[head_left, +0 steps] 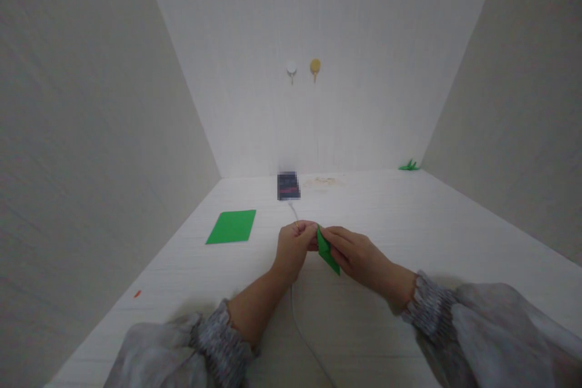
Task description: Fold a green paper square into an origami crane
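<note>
Between my two hands is a folded piece of green paper [326,251], narrow, with a pointed lower end that hangs toward me. My left hand [294,247] pinches its upper left edge with thumb and fingers. From the other side, my right hand [359,253] grips the paper's right edge, its fingertips near those of the left. Both hands are held above the white table. To the left a flat square of green paper [231,227] lies on the tabletop, apart from my hands.
A blurred dark device [288,186] sits at the back with a white cable [297,324] running toward me beneath my hands. A folded green paper piece [409,165] is in the far right corner. A small red scrap [137,294] lies left. Walls rise on three sides; two hooks [315,66] hang behind.
</note>
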Action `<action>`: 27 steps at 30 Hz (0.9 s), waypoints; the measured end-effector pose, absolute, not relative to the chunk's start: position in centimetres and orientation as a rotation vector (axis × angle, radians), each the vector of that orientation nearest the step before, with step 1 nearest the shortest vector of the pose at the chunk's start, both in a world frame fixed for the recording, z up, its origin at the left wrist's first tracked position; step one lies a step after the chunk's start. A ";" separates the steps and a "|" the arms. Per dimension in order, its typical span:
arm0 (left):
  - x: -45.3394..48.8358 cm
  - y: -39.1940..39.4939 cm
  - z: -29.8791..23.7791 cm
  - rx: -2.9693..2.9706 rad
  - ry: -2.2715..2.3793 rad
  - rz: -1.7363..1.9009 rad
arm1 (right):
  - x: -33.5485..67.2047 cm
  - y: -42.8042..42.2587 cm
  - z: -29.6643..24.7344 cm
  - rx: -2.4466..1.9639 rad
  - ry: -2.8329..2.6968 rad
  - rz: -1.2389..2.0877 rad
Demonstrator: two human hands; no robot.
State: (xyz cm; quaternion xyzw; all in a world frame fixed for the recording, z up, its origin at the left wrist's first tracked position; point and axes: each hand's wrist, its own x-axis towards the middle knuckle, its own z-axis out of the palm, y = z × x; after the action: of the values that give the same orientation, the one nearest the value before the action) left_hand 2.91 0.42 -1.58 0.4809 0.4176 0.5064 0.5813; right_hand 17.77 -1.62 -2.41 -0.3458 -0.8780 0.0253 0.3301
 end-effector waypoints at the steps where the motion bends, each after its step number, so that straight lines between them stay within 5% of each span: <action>1: 2.9 0.4 -1.6 1.107 0.970 1.179 | 17.8 -1.6 -2.4 -0.902 -2.304 0.055; 27: 2.8 0.8 -1.4 1.010 0.891 1.269 | 17.0 -1.6 -2.1 -0.825 -2.208 -0.039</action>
State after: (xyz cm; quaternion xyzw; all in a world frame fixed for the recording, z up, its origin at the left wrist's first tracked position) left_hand 2.85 0.83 -1.37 0.4361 0.3844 0.5479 0.6016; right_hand 17.03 -1.61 -2.13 -0.3232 -0.8656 -0.0152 0.3820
